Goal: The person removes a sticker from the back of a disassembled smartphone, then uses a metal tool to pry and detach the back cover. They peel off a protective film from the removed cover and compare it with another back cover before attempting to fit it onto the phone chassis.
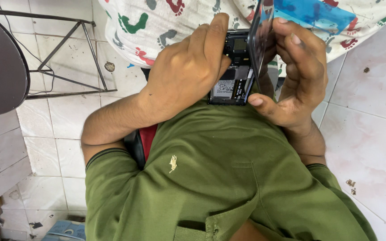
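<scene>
Two hands meet just past my green shirt (pixel 228 178). My left hand (pixel 184 76) grips the opened phone (pixel 233 73), its long axis running near to far. My right hand (pixel 298 67) pinches its back cover (pixel 259 35), raised on edge. Beyond lies patterned cloth (pixel 166 22).

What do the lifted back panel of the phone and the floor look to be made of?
Back panel: thin, dark and glossy with mirror-like reflections, so glass or polished plastic; the look leaves it open. Floor: pale glazed ceramic tiles, going by the grout lines and sheen, with stains.
</scene>
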`<state>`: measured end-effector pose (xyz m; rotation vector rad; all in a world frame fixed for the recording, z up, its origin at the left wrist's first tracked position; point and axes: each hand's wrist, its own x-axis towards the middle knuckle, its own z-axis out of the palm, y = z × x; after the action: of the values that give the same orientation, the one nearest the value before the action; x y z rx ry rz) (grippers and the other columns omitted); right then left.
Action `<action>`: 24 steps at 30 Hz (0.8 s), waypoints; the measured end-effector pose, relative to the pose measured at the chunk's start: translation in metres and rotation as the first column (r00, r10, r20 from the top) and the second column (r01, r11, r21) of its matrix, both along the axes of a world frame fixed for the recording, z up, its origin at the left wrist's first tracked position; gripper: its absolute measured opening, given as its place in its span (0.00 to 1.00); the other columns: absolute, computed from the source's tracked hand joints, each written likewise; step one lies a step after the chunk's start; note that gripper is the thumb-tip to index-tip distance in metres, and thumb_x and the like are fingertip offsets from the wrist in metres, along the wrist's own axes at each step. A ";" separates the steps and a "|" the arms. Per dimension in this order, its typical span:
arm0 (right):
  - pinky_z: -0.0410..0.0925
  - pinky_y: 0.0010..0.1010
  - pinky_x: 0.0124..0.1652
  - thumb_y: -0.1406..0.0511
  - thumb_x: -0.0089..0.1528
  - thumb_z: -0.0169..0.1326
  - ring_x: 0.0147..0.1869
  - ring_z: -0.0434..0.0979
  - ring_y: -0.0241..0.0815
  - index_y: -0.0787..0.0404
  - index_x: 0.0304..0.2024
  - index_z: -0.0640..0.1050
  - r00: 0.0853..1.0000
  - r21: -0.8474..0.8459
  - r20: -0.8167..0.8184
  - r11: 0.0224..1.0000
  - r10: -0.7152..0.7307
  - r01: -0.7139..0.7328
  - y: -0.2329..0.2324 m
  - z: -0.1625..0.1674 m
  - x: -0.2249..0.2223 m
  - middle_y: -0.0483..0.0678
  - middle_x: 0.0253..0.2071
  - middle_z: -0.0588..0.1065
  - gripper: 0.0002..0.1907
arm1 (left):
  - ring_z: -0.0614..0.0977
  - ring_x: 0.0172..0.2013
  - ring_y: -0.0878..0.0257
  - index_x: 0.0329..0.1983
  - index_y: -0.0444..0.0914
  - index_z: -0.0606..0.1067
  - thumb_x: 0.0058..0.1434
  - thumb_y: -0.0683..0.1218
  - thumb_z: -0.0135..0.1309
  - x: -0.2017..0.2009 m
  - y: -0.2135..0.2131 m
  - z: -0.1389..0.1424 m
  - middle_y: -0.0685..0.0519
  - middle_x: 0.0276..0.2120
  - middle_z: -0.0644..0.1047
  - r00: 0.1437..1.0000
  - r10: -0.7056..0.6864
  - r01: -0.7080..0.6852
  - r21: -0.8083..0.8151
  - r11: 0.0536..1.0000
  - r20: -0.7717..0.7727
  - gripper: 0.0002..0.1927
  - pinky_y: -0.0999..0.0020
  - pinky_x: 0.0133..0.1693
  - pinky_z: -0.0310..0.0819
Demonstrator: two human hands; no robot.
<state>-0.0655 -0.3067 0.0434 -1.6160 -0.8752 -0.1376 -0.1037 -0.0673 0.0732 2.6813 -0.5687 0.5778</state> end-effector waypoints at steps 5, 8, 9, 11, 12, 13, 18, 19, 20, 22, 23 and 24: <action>0.68 0.38 0.71 0.58 0.61 0.68 0.73 0.68 0.46 0.58 0.74 0.62 0.998 0.021 -0.058 1.000 -0.015 0.017 -0.002 -0.003 0.000 0.55 0.71 0.63 0.44 | 0.83 0.34 0.60 0.68 0.27 0.61 0.65 0.38 0.56 0.006 0.019 0.002 0.47 0.41 0.78 0.990 -0.137 0.134 -0.090 0.987 -0.031 0.30 0.69 0.36 0.78; 0.67 0.37 0.72 0.59 0.61 0.68 0.74 0.68 0.46 0.58 0.74 0.61 0.996 0.023 -0.085 1.000 -0.010 0.012 -0.004 -0.003 0.000 0.56 0.71 0.63 0.44 | 0.83 0.33 0.59 0.71 0.29 0.60 0.65 0.36 0.54 0.010 0.030 0.005 0.49 0.38 0.78 0.966 -0.231 0.209 -0.178 0.962 -0.113 0.31 0.68 0.35 0.78; 0.67 0.37 0.72 0.59 0.61 0.68 0.74 0.68 0.46 0.58 0.74 0.61 0.996 0.022 -0.086 1.000 -0.007 0.009 -0.004 -0.003 0.000 0.56 0.71 0.63 0.44 | 0.83 0.33 0.59 0.71 0.30 0.60 0.66 0.36 0.54 0.010 0.033 0.006 0.50 0.37 0.78 0.959 -0.252 0.225 -0.193 0.955 -0.127 0.31 0.67 0.35 0.78; 0.67 0.37 0.72 0.59 0.61 0.68 0.74 0.68 0.46 0.58 0.74 0.61 0.997 0.025 -0.081 1.000 -0.002 0.004 -0.004 -0.002 0.000 0.56 0.71 0.63 0.44 | 0.83 0.32 0.60 0.71 0.31 0.60 0.67 0.37 0.54 0.012 0.035 0.008 0.51 0.36 0.78 0.959 -0.262 0.241 -0.176 0.955 -0.108 0.30 0.68 0.34 0.78; 0.67 0.37 0.72 0.59 0.61 0.68 0.74 0.68 0.46 0.58 0.74 0.61 0.997 0.029 -0.076 1.000 -0.001 0.003 -0.003 -0.002 0.001 0.55 0.71 0.63 0.44 | 0.83 0.32 0.60 0.71 0.31 0.60 0.68 0.37 0.54 0.012 0.036 0.008 0.51 0.36 0.78 0.958 -0.266 0.246 -0.168 0.954 -0.104 0.30 0.68 0.34 0.78; 0.67 0.37 0.72 0.59 0.61 0.68 0.74 0.68 0.46 0.58 0.74 0.61 0.997 0.032 -0.076 0.999 0.000 0.002 -0.003 -0.002 0.001 0.55 0.71 0.63 0.44 | 0.83 0.31 0.60 0.71 0.31 0.61 0.68 0.37 0.54 0.012 0.035 0.008 0.51 0.35 0.78 0.957 -0.267 0.247 -0.165 0.955 -0.111 0.29 0.68 0.34 0.78; 0.67 0.37 0.72 0.59 0.61 0.68 0.74 0.67 0.46 0.57 0.75 0.61 0.997 0.033 -0.082 0.999 -0.001 0.003 -0.003 -0.002 0.000 0.55 0.71 0.63 0.44 | 0.82 0.30 0.60 0.67 0.30 0.64 0.65 0.38 0.55 0.012 0.030 0.005 0.51 0.34 0.77 0.977 -0.206 0.201 -0.083 0.976 -0.057 0.27 0.66 0.34 0.77; 0.67 0.37 0.72 0.59 0.61 0.68 0.74 0.67 0.46 0.58 0.75 0.61 0.997 0.032 -0.080 0.999 0.001 0.002 -0.002 -0.002 0.001 0.55 0.71 0.63 0.44 | 0.81 0.30 0.60 0.66 0.30 0.65 0.64 0.38 0.56 0.012 0.030 0.003 0.51 0.34 0.77 0.980 -0.194 0.192 -0.066 0.979 -0.034 0.27 0.67 0.33 0.77; 0.67 0.37 0.72 0.59 0.61 0.68 0.74 0.67 0.46 0.58 0.75 0.61 0.997 0.031 -0.079 1.000 0.002 0.001 -0.002 -0.002 0.001 0.55 0.71 0.63 0.44 | 0.81 0.30 0.61 0.65 0.29 0.65 0.63 0.38 0.56 0.012 0.028 0.002 0.51 0.34 0.77 0.983 -0.182 0.182 -0.040 0.982 -0.005 0.27 0.67 0.33 0.76; 0.66 0.37 0.73 0.59 0.61 0.68 0.74 0.67 0.46 0.58 0.75 0.62 0.997 0.031 -0.074 1.000 0.006 -0.003 -0.002 -0.002 0.002 0.55 0.71 0.63 0.44 | 0.80 0.29 0.62 0.63 0.27 0.66 0.60 0.39 0.56 0.014 0.026 -0.001 0.51 0.33 0.75 0.985 -0.159 0.158 0.020 0.987 0.059 0.28 0.68 0.33 0.76; 0.66 0.37 0.73 0.59 0.61 0.68 0.74 0.67 0.46 0.58 0.74 0.62 0.997 0.029 -0.073 1.000 0.007 -0.005 -0.002 -0.002 0.002 0.54 0.71 0.63 0.44 | 0.79 0.28 0.63 0.62 0.26 0.66 0.59 0.40 0.56 0.014 0.023 -0.003 0.51 0.33 0.75 0.987 -0.142 0.140 0.040 0.989 0.078 0.28 0.68 0.33 0.75; 0.66 0.37 0.73 0.59 0.61 0.69 0.75 0.67 0.46 0.58 0.75 0.62 0.997 0.023 -0.076 1.000 0.006 -0.004 -0.002 -0.002 0.002 0.54 0.71 0.63 0.44 | 0.78 0.28 0.63 0.61 0.25 0.66 0.59 0.40 0.57 0.014 0.021 -0.005 0.51 0.33 0.74 0.987 -0.125 0.120 0.059 0.991 0.098 0.28 0.69 0.32 0.75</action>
<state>-0.0635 -0.3089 0.0409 -1.5875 -0.8161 -0.0818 -0.0895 -0.0461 0.0677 2.6542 -0.7817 0.6763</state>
